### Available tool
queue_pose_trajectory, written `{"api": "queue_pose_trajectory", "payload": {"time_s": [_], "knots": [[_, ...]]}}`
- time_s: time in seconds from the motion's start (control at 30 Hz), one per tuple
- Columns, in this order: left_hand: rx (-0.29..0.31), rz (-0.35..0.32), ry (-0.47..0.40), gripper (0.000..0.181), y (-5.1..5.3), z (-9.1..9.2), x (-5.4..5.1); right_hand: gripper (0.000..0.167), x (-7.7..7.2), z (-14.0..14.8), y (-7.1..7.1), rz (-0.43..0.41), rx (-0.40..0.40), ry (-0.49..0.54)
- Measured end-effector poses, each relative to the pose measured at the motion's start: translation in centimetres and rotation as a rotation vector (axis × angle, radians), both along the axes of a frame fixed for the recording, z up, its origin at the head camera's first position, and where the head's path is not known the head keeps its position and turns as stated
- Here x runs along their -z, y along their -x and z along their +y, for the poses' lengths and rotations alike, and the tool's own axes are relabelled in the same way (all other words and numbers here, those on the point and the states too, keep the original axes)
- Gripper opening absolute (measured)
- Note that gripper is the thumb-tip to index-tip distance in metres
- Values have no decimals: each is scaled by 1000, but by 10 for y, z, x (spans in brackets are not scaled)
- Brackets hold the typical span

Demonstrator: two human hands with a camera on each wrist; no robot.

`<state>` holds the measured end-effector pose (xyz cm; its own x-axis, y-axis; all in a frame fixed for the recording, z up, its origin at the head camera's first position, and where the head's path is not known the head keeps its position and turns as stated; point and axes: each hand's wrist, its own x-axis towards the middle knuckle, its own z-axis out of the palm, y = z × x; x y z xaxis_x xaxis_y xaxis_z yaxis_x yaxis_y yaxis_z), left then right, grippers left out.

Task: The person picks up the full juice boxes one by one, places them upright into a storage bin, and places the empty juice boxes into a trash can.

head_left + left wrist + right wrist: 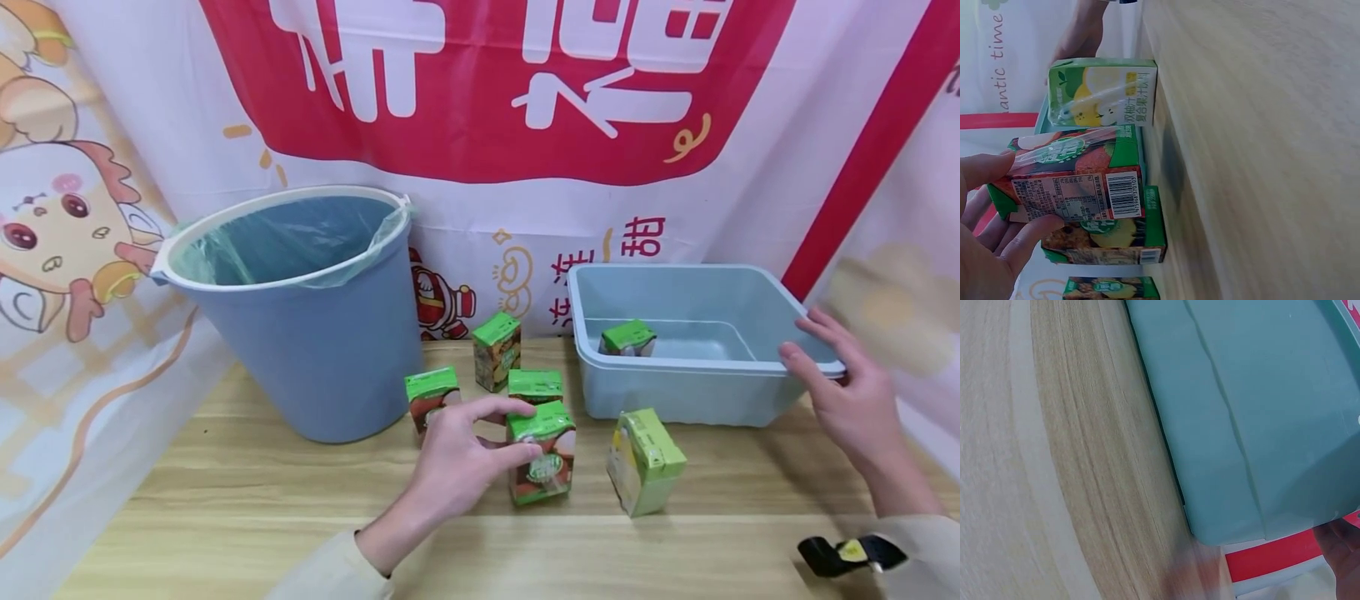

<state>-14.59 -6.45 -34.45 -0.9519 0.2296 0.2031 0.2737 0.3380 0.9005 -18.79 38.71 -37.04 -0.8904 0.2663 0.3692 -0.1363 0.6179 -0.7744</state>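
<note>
My left hand point(457, 454) pinches a red and green juice box point(546, 471) near its top, thumb on one side and fingers on the other. In the left wrist view this juice box point(1079, 178) leans a little; whether its base touches the table I cannot tell. Right behind it stands another juice box point(536, 382). A yellow-green juice box point(647, 462) stands to its right. My right hand point(855, 392) grips the near right corner of a light blue plastic basin point(690, 396). One green-topped juice box point(628, 337) is inside that basin.
A tall blue trash bin point(337, 350) with a clear liner stands at the back left. Two more juice boxes, one by the bin point(431, 392) and one farther back point(497, 354), stand on the wooden table point(247, 517). A printed cloth point(487, 142) hangs behind.
</note>
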Motion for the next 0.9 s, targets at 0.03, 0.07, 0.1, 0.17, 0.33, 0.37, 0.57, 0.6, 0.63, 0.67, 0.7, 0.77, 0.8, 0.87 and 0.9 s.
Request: {"api": "queue_pose_trajectory", "payload": {"time_s": [0.03,0.07,0.1,0.17,0.33,0.37,0.57,0.6,0.63,0.67,0.7,0.77,0.8,0.87,0.9], "knots": [[0,7,-2,33,0,1,-2,60,0,0,0,2,-7,4],[3,14,-8,33,0,3,-4,60,0,1,0,5,-14,8],[5,23,-11,33,0,4,-6,59,-1,1,-1,8,-20,13],[10,30,-21,34,1,6,-10,58,-1,2,-1,11,-31,18],[-2,36,-4,34,2,11,-20,59,-1,2,-2,4,-33,16],[-7,33,-1,34,3,12,-23,59,-1,2,-2,1,-32,16],[-41,30,-4,33,4,17,-36,60,-1,2,-1,-19,-27,12],[-44,35,-8,33,4,18,-39,60,-1,3,-1,-21,-27,10],[-45,42,-12,33,4,19,-41,60,-1,3,-1,-24,-26,5],[-48,46,-15,34,4,20,-43,60,-1,3,-1,-25,-26,3],[-48,53,-19,34,4,21,-45,60,-1,4,-1,-25,-26,2],[-47,67,-25,34,5,22,-49,60,-1,4,0,-25,-26,0],[-46,76,-26,34,5,23,-51,60,-1,4,0,-21,-25,-1],[-41,95,-25,34,7,25,-55,59,-1,4,0,-12,-25,1],[-39,109,-24,33,8,26,-56,59,0,4,-1,-7,-24,2]]}}
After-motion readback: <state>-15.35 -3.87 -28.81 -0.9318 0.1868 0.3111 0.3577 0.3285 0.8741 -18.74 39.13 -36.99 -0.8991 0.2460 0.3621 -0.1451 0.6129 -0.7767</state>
